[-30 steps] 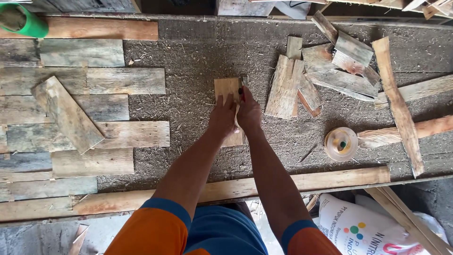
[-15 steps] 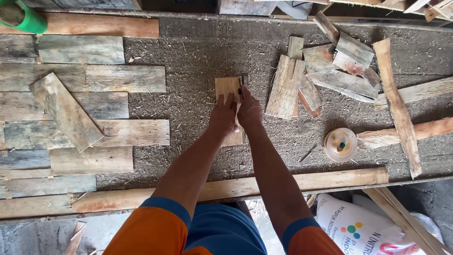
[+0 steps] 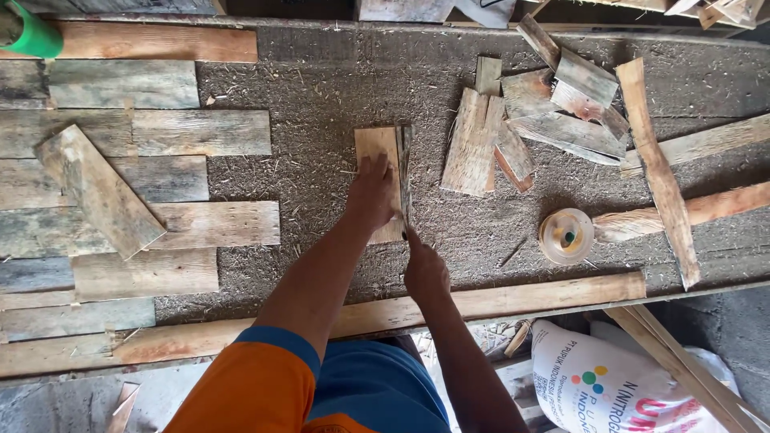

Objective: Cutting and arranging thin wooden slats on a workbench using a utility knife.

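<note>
Lying flat under the pressing left hand (image 3: 373, 196), a pale short board (image 3: 378, 152); right hand (image 3: 425, 269) clenched at its edge.

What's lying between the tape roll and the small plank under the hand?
Head view: nothing solid lies between the tape roll and the small plank, only sawdust-strewn table surface.

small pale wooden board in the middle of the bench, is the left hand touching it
Touching: the head view shows the left hand pressed flat on the small pale wooden board, covering its lower part.

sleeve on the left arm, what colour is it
Orange sleeve with a blue cuff band, seen in the head view.
</note>
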